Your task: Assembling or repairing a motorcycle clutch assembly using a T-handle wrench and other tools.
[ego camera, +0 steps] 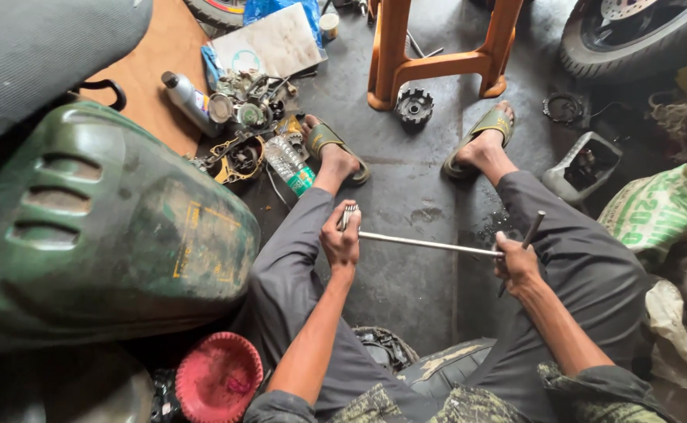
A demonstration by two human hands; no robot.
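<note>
A dented dark-green metal fuel tank [100, 227] fills the left of the frame, with a round red plastic bowl [218, 377] on the floor at lower left. Above them, at upper left, loose engine parts [245, 117], a grey oil bottle [189, 100] and a clear plastic water bottle [291, 164] lie clustered within reach of the seated person's sandalled foot [335, 149]. At centre, the left hand [341, 239] has its fingers closed around the socket end of a long silver steel T-handle wrench [429, 244], which runs level across the gap between the knees, apparently steadied at both ends. The right hand [516, 262] grips the cross-handle end at centre right. An orange plastic stool [437, 55] and a black toothed sprocket [415, 106] stand on the grey concrete floor [406, 290] beyond; a motorcycle tyre [633, 39] sits at upper right.
</note>
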